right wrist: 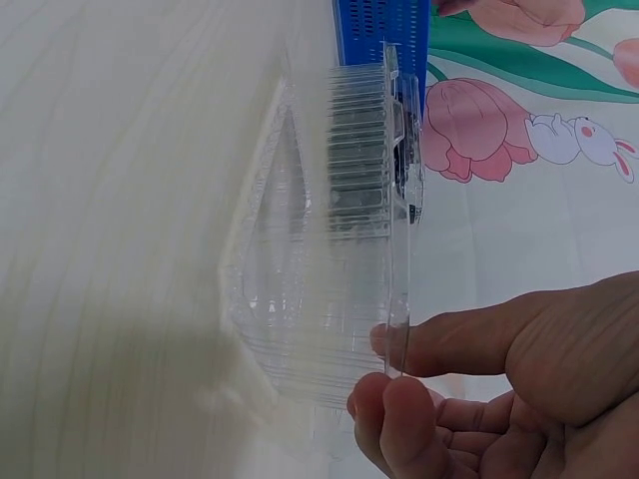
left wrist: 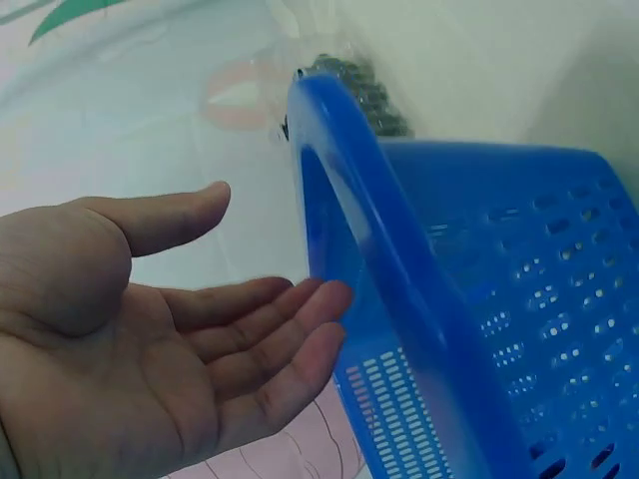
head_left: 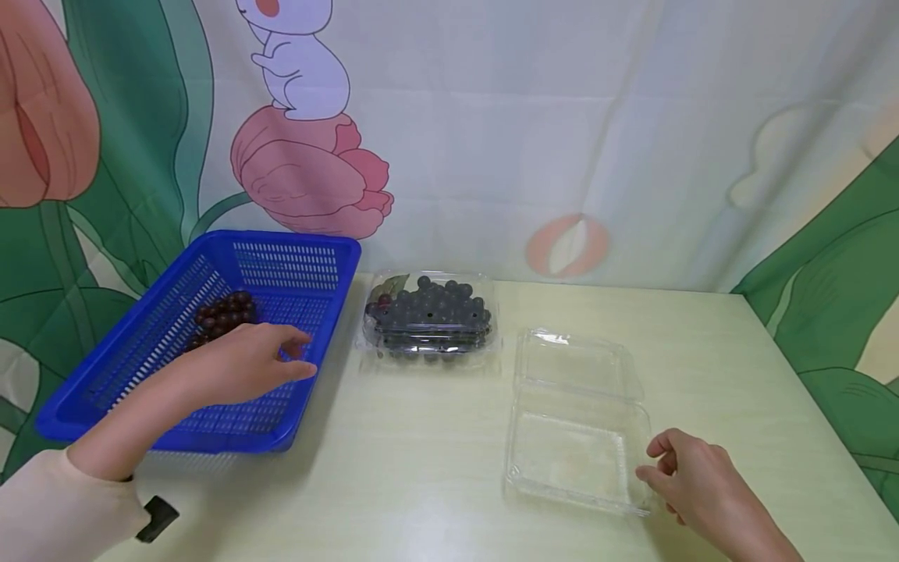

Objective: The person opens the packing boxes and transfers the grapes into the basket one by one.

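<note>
My left hand [head_left: 242, 365] hovers over the blue basket [head_left: 326, 312], its fingers relaxed and holding nothing. A bunch of dark red grapes [head_left: 228, 312] lies inside the basket, partly hidden behind that hand. In the left wrist view the palm [left wrist: 130, 369] faces up beside the basket's rim [left wrist: 384, 230]. With thumb and fingertips, my right hand [head_left: 705, 488] pinches the right rim of a clear plastic clamshell box [head_left: 572, 453]. That box lies unfolded on the table, lid side away from me. The right wrist view shows the thumb [right wrist: 449, 339] and fingertips on its edge.
A closed clear clamshell [head_left: 430, 343] of dark grapes [head_left: 435, 304] stands between basket and unfolded box. Behind the pale table [head_left: 414, 468] hangs a printed curtain [head_left: 456, 156] with flowers and a white rabbit.
</note>
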`<action>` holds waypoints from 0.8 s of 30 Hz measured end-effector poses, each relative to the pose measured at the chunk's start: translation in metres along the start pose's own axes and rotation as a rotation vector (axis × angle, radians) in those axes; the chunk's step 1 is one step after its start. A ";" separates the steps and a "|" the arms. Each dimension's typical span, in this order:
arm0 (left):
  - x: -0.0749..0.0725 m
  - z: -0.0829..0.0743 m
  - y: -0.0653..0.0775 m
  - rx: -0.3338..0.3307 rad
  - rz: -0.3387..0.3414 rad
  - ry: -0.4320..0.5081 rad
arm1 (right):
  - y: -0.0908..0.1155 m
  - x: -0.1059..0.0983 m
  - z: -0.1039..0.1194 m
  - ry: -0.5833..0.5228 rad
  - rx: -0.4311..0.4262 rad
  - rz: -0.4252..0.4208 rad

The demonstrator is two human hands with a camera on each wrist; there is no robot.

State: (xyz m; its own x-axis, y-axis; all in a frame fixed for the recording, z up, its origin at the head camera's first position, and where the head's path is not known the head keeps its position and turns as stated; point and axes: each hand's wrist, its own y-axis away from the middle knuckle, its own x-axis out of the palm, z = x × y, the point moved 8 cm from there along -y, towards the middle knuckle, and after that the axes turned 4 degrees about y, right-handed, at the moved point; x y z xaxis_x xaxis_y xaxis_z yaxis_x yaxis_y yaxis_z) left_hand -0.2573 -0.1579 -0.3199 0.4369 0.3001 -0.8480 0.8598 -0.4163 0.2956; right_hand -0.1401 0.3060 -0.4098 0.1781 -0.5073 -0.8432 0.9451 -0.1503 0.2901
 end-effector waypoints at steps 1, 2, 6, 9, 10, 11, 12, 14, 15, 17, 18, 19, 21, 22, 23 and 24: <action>0.001 0.000 0.001 -0.011 0.002 0.001 | 0.000 0.000 0.000 0.000 0.000 0.001; 0.003 0.000 0.002 -0.024 0.007 0.004 | -0.001 0.001 -0.001 0.002 0.006 0.004; 0.009 -0.001 0.008 -0.049 0.026 0.013 | -0.003 0.002 -0.003 0.005 0.029 0.017; 0.016 -0.003 0.011 -0.058 0.036 0.026 | -0.003 0.002 -0.003 0.004 0.034 0.017; 0.017 -0.004 0.012 -0.060 0.031 0.022 | -0.003 0.002 -0.003 0.004 0.034 0.017; 0.018 -0.004 0.013 -0.062 0.026 0.020 | -0.002 0.001 -0.003 0.003 0.032 0.016; 0.020 -0.005 0.014 -0.066 0.019 0.018 | -0.002 0.001 -0.003 0.003 0.031 0.014; 0.022 -0.004 0.015 -0.074 0.001 0.014 | -0.001 0.001 -0.003 0.002 0.030 0.014; 0.022 -0.004 0.016 -0.077 -0.007 0.008 | -0.001 0.001 -0.003 0.001 0.030 0.014; 0.025 -0.003 0.016 -0.087 -0.011 0.015 | -0.001 0.001 -0.003 0.002 0.015 0.015; 0.026 -0.002 0.016 -0.091 -0.009 0.021 | -0.001 0.001 -0.003 0.003 0.017 0.016; 0.027 -0.001 0.016 -0.094 -0.005 0.025 | -0.001 0.001 -0.003 0.005 0.017 0.016; 0.029 0.001 0.016 -0.096 0.001 0.031 | -0.001 0.002 -0.003 0.007 0.016 0.017; 0.030 0.002 0.016 -0.097 0.004 0.034 | -0.001 0.002 -0.002 0.009 0.015 0.017; 0.031 0.003 0.016 -0.100 0.005 0.033 | -0.001 0.002 -0.002 0.009 0.020 0.016; 0.032 0.003 0.016 -0.103 0.005 0.032 | -0.002 0.001 -0.002 0.009 0.024 0.013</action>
State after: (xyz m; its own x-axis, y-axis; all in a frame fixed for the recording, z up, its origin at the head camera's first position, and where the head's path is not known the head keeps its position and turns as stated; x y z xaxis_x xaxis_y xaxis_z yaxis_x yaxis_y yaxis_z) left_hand -0.2304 -0.1581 -0.3435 0.4481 0.3262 -0.8324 0.8794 -0.3281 0.3448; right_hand -0.1407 0.3073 -0.4124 0.1935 -0.5015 -0.8432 0.9357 -0.1641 0.3123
